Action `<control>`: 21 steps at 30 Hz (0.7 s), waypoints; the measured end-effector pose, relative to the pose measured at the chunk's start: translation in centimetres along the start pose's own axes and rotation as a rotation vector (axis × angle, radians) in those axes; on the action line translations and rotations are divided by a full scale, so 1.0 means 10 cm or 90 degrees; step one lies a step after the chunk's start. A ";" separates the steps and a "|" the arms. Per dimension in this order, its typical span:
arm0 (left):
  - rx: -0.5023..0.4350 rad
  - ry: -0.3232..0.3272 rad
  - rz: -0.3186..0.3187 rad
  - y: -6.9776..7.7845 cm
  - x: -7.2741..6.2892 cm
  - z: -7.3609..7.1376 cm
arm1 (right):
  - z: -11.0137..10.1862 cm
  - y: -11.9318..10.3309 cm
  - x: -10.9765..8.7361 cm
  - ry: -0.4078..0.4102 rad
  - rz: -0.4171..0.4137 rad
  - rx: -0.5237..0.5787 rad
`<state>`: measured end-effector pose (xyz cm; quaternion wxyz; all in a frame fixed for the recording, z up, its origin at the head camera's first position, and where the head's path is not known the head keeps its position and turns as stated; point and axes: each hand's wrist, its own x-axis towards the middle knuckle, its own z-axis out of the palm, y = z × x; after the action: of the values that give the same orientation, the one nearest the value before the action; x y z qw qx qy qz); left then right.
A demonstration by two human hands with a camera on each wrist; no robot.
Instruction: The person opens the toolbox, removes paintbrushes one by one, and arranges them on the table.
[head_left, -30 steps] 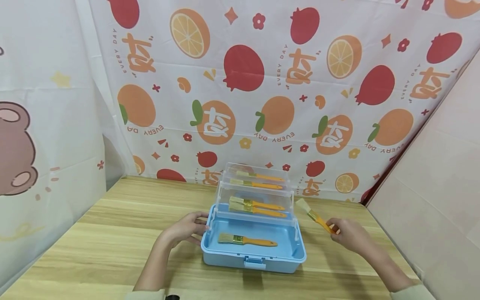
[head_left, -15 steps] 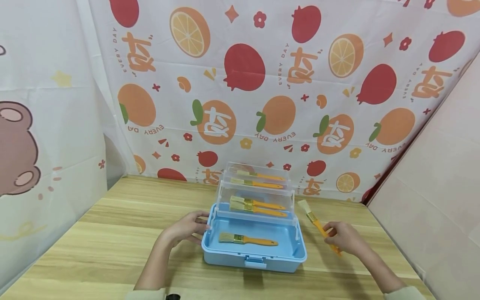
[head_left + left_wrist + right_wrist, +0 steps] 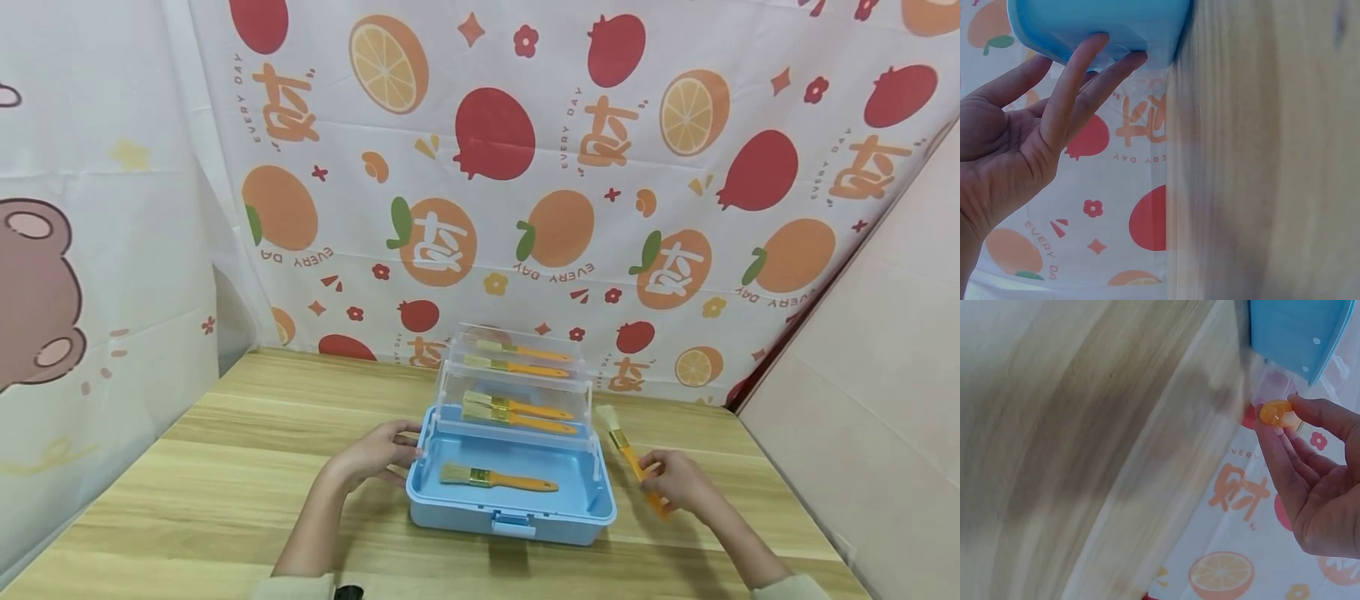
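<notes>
My right hand [image 3: 678, 482] pinches the orange handle of a paintbrush [image 3: 628, 454] between thumb and fingers, to the right of the toolbox. Its pale bristles point up and away; in the right wrist view the handle's end [image 3: 1275, 412] faces the camera. My left hand [image 3: 378, 457] touches the left side of the light blue toolbox [image 3: 457, 517], fingers mostly straight against its outer wall [image 3: 1104, 19]. One paintbrush [image 3: 521, 482] lies flat in the toolbox's bottom. Behind and above it, clear raised trays [image 3: 450, 385] carry several more orange-handled brushes [image 3: 536, 369].
The toolbox stands on a wooden table [image 3: 247, 467], its front latch [image 3: 513, 525] facing me. A fruit-print cloth [image 3: 345, 208] hangs behind the table. Pale cloth walls flank it on the left [image 3: 150, 250] and right [image 3: 877, 350].
My right hand has moved slightly down and left with its paintbrush, bringing the brush nearer the toolbox's right side. The left hand stays at the toolbox's left side.
</notes>
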<state>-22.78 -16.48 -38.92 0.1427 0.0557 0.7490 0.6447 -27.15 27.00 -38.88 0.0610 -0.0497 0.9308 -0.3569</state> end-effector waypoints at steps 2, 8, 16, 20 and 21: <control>0.000 -0.002 0.000 0.00 0.00 0.00 | 0.01 0.01 -0.01 -0.013 0.001 0.027; -0.003 -0.004 -0.004 -0.02 0.01 0.00 | 0.04 0.03 -0.02 -0.065 0.003 0.120; -0.004 -0.012 0.004 -0.01 0.02 -0.01 | 0.08 0.04 0.00 -0.099 0.020 0.180; -0.003 -0.013 0.001 0.00 0.02 -0.02 | 0.11 0.03 0.02 -0.102 0.032 0.200; -0.001 -0.011 0.000 0.00 0.02 -0.02 | 0.11 0.03 0.02 -0.100 0.036 0.204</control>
<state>-23.05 -16.63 -38.89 0.1494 0.0612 0.7471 0.6448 -27.19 26.41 -39.90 0.1504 -0.0410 0.8555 -0.4938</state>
